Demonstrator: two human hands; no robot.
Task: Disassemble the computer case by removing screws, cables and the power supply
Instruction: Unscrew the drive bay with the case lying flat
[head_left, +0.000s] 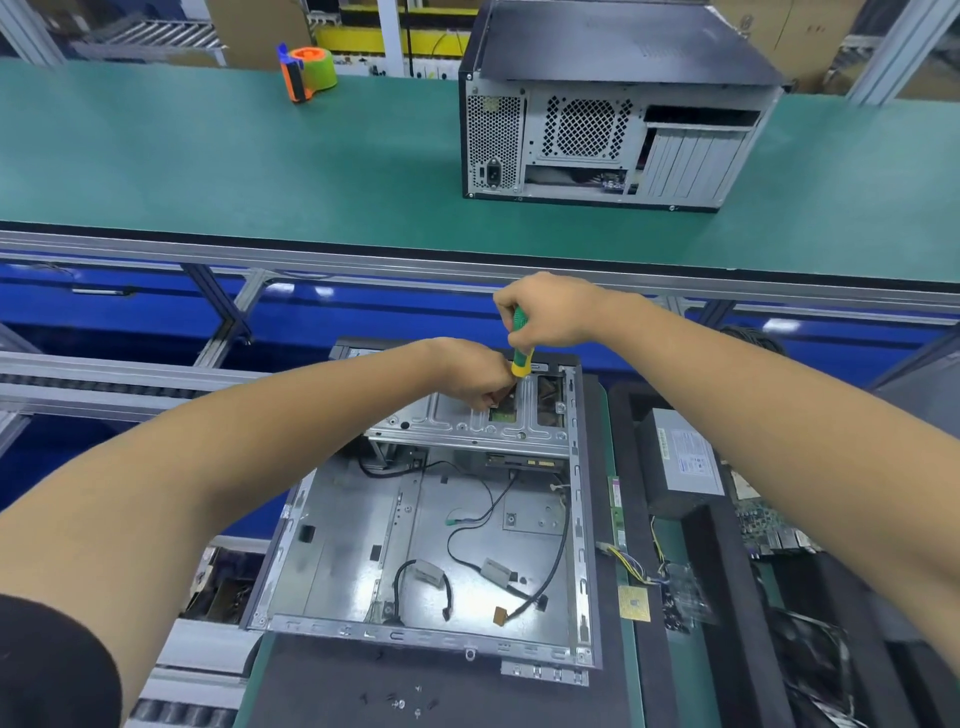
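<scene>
Nearest of all, a few loose screws (400, 702) lie on the dark mat (322, 686) in front of the open computer case (415, 519). The case lies flat in the middle of the bench, with its side off. Loose black cables (467, 530) curl on its bare metal floor. To the right, well apart from the case, the power supply (685, 467) is already out and rests on dark foam.

At the far end of the case sits the metal drive cage (467, 421). The left hand (478, 379) has its fingers curled down onto the cage, and it seems to pinch something small there, but I cannot tell what. The right hand (550, 312) is wrapped tight around a green and yellow screwdriver (521, 348), which points down just beside the left fingers.

The tip could slip off a screw and poke those close fingers. A freed screw could also drop into the case and hide under the cables.

The case edges look thin and sharp. There is not much room between the two hands. Far off, the green table (208, 156) has lots of open room, beside a second case (613, 114) and a tape holder (306, 73).
</scene>
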